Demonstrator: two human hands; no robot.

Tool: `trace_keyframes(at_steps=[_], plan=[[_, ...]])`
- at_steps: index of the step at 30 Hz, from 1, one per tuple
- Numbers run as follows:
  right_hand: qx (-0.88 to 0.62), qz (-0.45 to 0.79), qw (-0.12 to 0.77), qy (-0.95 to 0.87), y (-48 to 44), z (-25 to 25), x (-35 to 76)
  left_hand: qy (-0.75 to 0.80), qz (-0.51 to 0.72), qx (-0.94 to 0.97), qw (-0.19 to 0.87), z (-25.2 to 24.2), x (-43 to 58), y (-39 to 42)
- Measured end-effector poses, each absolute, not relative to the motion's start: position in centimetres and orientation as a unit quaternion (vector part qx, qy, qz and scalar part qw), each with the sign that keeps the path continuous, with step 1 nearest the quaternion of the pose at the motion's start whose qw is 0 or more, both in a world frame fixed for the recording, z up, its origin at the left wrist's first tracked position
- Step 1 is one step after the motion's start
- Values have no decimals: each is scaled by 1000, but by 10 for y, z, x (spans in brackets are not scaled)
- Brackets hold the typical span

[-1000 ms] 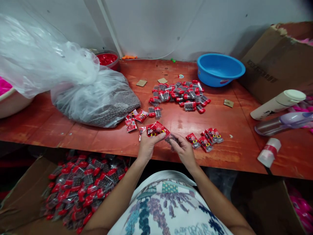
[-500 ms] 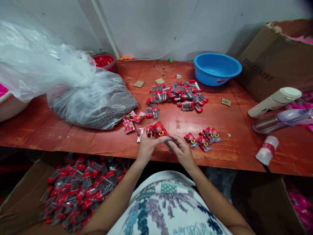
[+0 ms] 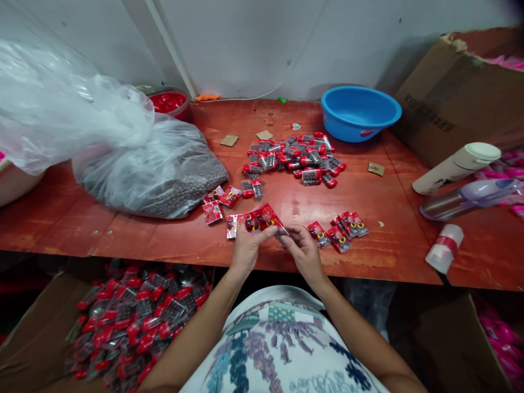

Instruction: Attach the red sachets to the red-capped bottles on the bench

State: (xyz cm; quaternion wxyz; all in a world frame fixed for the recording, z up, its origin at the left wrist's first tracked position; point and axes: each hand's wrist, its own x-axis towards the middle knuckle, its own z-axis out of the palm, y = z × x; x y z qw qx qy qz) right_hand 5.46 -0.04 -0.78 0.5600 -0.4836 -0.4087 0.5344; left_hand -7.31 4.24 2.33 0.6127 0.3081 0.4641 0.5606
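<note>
Both hands meet over the table's front edge on a small red printed packet (image 3: 268,214). My left hand (image 3: 246,248) is closed on its near left side, thumb on top. The fingers of my right hand (image 3: 303,251) pinch its lower right end, where the plastic looks clear and grey. Beside my left hand lie several red packets (image 3: 212,212). To the right of my right hand rest more red packets with clear grey ends (image 3: 338,239). Farther back is a pile of small clear containers with red caps (image 3: 311,158), filled with dark beads.
A large plastic bag of dark beads (image 3: 164,169) lies at left. A blue basin (image 3: 360,117) stands at the back, near a cardboard box (image 3: 442,103). A white bottle (image 3: 454,169) and a clear cup (image 3: 462,202) lie right. Below left, a carton (image 3: 30,327) holds red-capped containers.
The red packet now shows more of its front and lies flatter between the hands. My hands have hardly moved; the whole view has shifted slightly.
</note>
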Motion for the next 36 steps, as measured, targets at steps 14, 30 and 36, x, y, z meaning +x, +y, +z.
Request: trace_keyframes(at_steps=[14,30,36], plan=[[-458,601,552,-352,6,2,59,446,554,320,626,24,-77,48],[-482,550,563,-386,-1,5,56,460,539,325,627,29,-72,41],[-489,498,543,-467,0,-5,59,477,538,335,609,28,-69,42]])
